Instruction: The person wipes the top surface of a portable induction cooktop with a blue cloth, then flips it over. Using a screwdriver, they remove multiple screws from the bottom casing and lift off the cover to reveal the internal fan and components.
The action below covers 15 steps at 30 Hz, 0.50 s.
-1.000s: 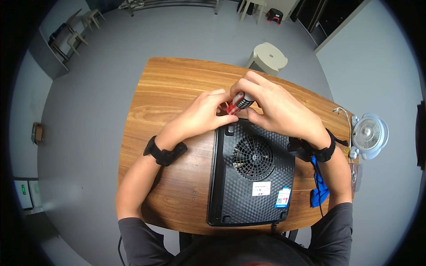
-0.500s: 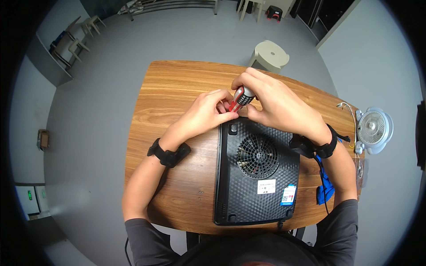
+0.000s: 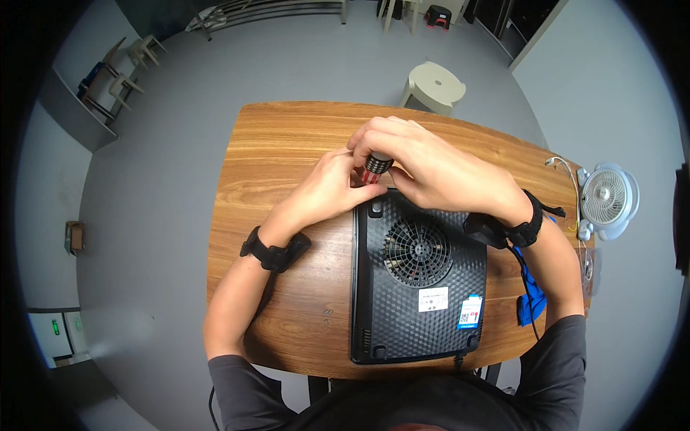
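Likely screwdriving: right hand (image 3: 435,165) is gripping screwdriver (image 3: 375,168) near far edge of induction cooktop (image 3: 404,305); can't tell what left hand (image 3: 332,185) is holding; next turn's needing alignment.

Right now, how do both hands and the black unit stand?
Right hand closed around tool, lower end hidden. Left hand close by, at far left corner of unit. Unit lying grille up. Blue cloth at right, apart from unit.
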{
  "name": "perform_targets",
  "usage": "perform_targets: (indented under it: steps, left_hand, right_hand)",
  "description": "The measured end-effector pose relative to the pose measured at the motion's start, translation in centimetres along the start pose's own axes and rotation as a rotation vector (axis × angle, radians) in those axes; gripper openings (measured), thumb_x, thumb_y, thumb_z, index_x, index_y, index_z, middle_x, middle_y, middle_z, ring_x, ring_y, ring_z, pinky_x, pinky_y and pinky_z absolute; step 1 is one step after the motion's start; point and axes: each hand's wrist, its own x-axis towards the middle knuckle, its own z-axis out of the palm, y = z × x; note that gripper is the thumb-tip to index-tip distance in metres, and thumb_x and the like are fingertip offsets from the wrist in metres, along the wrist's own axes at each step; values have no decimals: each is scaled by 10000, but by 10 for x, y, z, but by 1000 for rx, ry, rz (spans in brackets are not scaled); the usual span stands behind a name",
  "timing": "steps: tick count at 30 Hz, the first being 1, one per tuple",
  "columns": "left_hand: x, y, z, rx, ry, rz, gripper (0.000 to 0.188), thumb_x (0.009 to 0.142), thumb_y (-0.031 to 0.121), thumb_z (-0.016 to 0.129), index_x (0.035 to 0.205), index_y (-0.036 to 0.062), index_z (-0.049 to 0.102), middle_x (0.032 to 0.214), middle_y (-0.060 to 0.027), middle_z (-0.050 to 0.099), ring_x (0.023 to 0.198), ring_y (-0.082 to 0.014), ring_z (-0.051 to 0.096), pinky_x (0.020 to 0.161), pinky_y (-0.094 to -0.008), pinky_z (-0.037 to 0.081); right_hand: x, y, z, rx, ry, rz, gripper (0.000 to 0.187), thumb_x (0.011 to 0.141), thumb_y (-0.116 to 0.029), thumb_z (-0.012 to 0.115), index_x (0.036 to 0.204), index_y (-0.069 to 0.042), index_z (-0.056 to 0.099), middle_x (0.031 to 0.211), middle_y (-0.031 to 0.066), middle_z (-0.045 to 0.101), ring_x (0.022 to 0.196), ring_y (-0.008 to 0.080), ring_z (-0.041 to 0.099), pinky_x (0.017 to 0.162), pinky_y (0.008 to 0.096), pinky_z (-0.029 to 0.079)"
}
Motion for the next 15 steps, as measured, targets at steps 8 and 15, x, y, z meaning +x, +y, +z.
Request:
perform_targets:
  steps: [8,15]
  left_hand:
    - [7,-14,7,36,91,162,277,824,124,814,986,-35,654,905,-156,668,790,-238,659,729,-373,539]
    - [1,-2,0,9,14,123,299,837,147,825,1019,-25,662,964,-123,676,799,-194,656,736,-357,547]
  right_hand:
    - [2,-15,0,-190,101,211,415,872,-250,777,1101,28,569,1093,193,587,1033,378,614,861,465,534]
    - [-3,0,6,-77,153,65,299,873,-57,702,1124,29,564,1065,198,617,1010,394,619,863,483,527]
